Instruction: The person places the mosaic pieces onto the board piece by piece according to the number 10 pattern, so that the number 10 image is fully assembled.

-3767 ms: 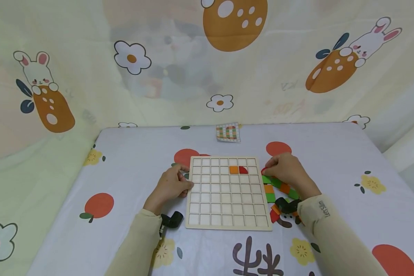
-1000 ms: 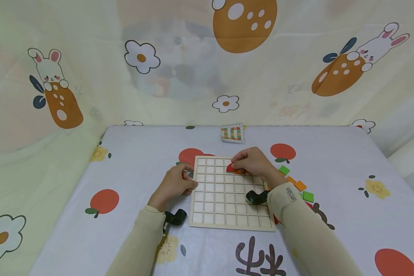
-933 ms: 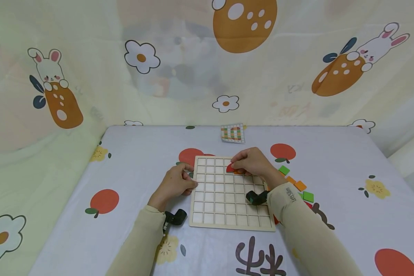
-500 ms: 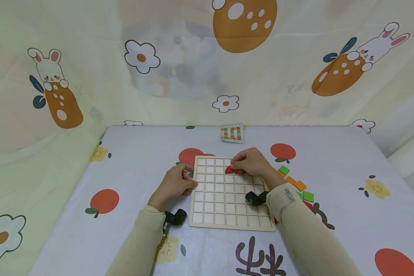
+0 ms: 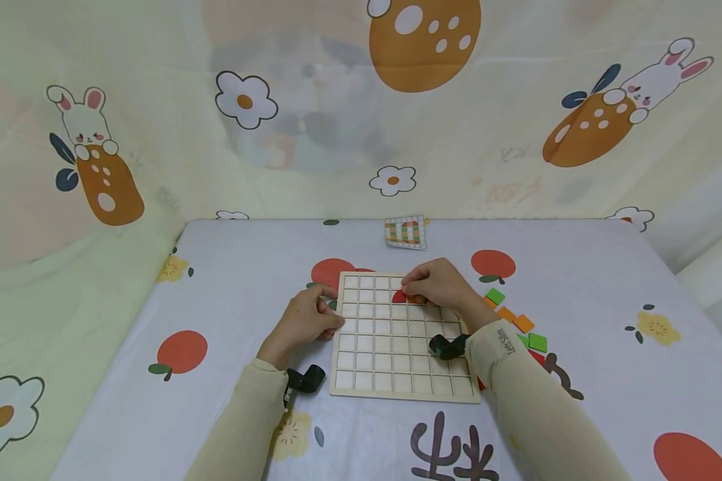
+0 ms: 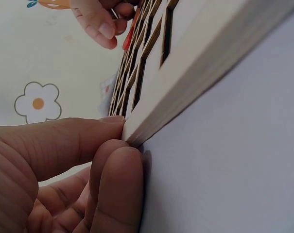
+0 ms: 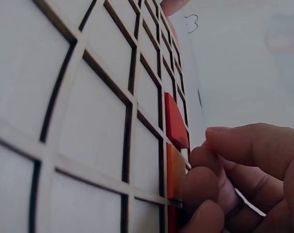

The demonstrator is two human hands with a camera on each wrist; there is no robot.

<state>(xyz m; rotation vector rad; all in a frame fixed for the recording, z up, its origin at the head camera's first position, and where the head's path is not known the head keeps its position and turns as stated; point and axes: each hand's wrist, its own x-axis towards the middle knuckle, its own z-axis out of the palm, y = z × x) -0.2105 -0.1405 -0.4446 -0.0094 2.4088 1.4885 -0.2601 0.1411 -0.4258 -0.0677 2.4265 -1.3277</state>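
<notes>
A pale wooden grid board (image 5: 382,344) lies on the table. At its left edge my left hand (image 5: 303,321) pinches the rim between thumb and fingertips. My right hand (image 5: 442,284) is over the upper right cells, fingers loosely bent. Its fingertips are right at the edge of a red quarter-circle tile (image 5: 400,296); the right wrist view has them beside the tile (image 7: 176,124), not around it. That tile lies in a cell next to an orange square tile (image 7: 175,172). Beyond the orange one, part of another red tile (image 7: 172,218) shows, mostly hidden by my fingers.
Right of the board, partly under my right sleeve (image 5: 517,381), lie loose green tiles (image 5: 537,343), orange tiles (image 5: 524,323) and red ones. A small card with a coloured grid pattern (image 5: 406,234) lies at the table's back edge. A patterned curtain (image 5: 313,147) hangs behind.
My right hand has brought the red quarter-circle tile from the loose pile to the cell left of the orange tile, where it has settled lower. My left hand has stayed at the board's edge.
</notes>
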